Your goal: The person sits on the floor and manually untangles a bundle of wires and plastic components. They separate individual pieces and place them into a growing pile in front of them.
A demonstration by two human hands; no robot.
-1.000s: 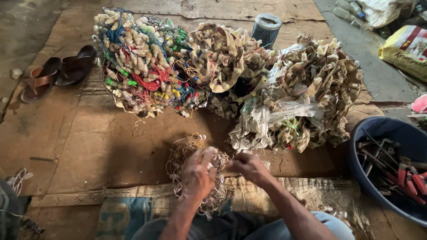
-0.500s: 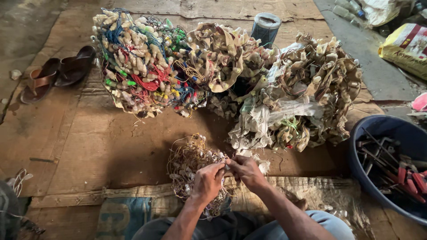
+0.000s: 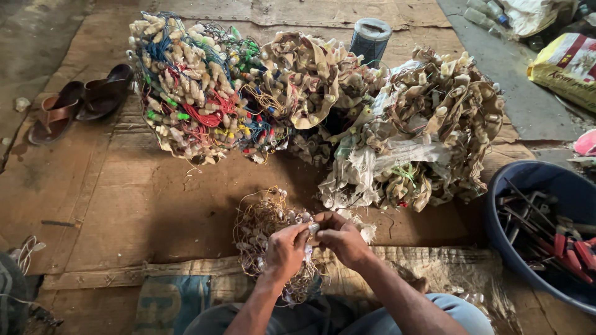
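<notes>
Two hands meet over a small tangle (image 3: 264,239) of thin wire strung with small pale bulbs, lying on the brown mat (image 3: 124,198). The left hand (image 3: 287,249) has its fingers curled together on a strand of the tangle; the right hand (image 3: 343,238) pinches a small pale bulb (image 3: 313,228) between thumb and fingertips, just where the two sets of fingers touch. Most of the tangle spreads left of and under the left fingers, with a few loops hanging below them towards the knees.

Beyond the fingertips, well apart, stand three large bundles: a coloured one (image 3: 192,93) to the far left, a tan one (image 3: 310,80) straight ahead, and a grey-brown one (image 3: 422,130) to the right. A blue tub (image 3: 515,186) of tools sits far right of the right fingers; a pair of sandals (image 3: 77,105) lies far left.

To do this step well, judged from the grip: keep the left fingers close to the bulb so the wire does not kink, pull in line with the strand, and keep loose loops clear of both thumbs to avoid a fresh snag.
</notes>
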